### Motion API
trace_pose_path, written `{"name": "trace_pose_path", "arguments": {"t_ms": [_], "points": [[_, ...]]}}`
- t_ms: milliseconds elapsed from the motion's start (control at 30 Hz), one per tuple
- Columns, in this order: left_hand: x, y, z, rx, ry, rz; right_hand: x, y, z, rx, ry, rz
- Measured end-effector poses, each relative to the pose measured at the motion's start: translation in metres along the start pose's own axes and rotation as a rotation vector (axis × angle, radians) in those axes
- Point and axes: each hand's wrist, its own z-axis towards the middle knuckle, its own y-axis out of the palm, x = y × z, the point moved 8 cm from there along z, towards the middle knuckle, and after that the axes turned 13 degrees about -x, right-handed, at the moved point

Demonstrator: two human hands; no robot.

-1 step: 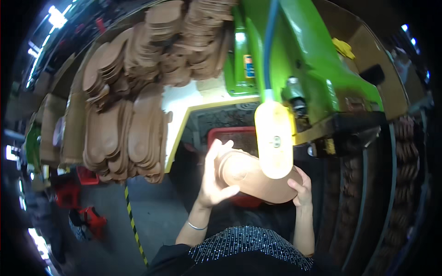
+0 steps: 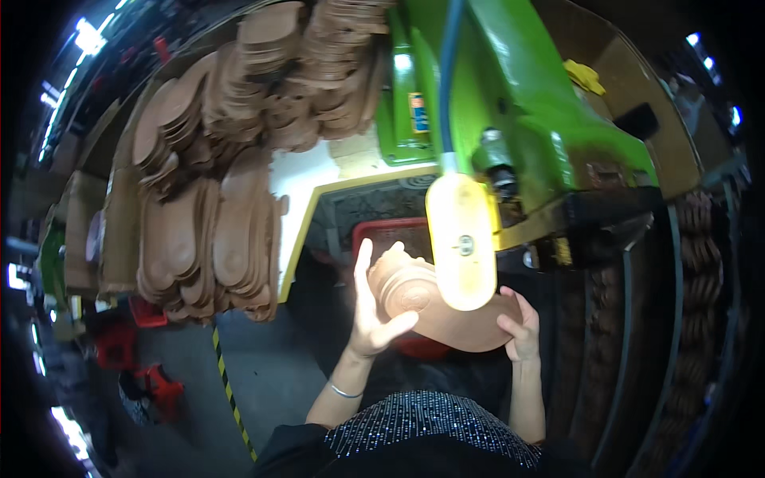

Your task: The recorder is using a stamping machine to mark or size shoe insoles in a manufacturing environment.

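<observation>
Between my two hands is a small stack of brown shoe soles (image 2: 414, 298), tilted, with several layered edges showing at its left end. My left hand (image 2: 372, 319) grips that end, thumb over the top face and fingers raised along the outer edge. At the right end my right hand (image 2: 521, 325) pinches the soles, its thumb on top and the other fingers partly hidden behind. A bright yellow-white lamp (image 2: 462, 239) on a blue flexible stem hangs in front of the soles and covers part of their far edge.
A green machine (image 2: 550, 103) rises beyond the lamp. Piled brown soles (image 2: 245, 239) lie on the white, yellow-edged table (image 2: 307, 179) at the left. Below its cutout sits a red crate (image 2: 374, 231). Racks of brown pieces (image 2: 693, 303) line the right; a red stool (image 2: 162, 388) stands lower left.
The surroundings have shifted slightly left in view. The stack's left end now shows more fanned-out layers near my left fingers. Both hands keep their grip.
</observation>
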Motion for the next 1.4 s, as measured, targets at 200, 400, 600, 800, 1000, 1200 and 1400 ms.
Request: {"name": "trace_pose_path", "arguments": {"t_ms": [200, 400, 600, 800, 1000, 1200, 1400], "points": [[-0.112, 0.026, -0.032, -0.016, -0.414, 0.132, 0.032, -0.014, -0.074, 0.184, 0.060, 0.130], [-0.057, 0.085, 0.058, -0.190, -0.210, 0.488, 0.071, 0.028, -0.082, 0.022, 0.214, 0.250], [-0.056, 0.053, 0.037, -0.125, -0.275, 0.598, 0.047, 0.025, -0.081, 0.033, 0.137, 0.184], [-0.080, 0.027, -0.004, -0.046, -0.223, 0.281, -0.028, -0.026, -0.098, 0.452, -0.113, 0.117], [-0.097, 0.020, -0.004, 0.135, -0.431, -0.091, -0.120, -0.061, -0.045, 0.480, -0.326, -0.080], [-0.068, 0.030, 0.020, -0.061, -0.249, 0.387, -0.179, -0.035, 0.026, 0.234, -0.341, -0.075], [-0.058, 0.007, 0.012, -0.250, -0.165, 0.322, -0.159, -0.043, 0.069, 0.065, -0.334, -0.105]]}}
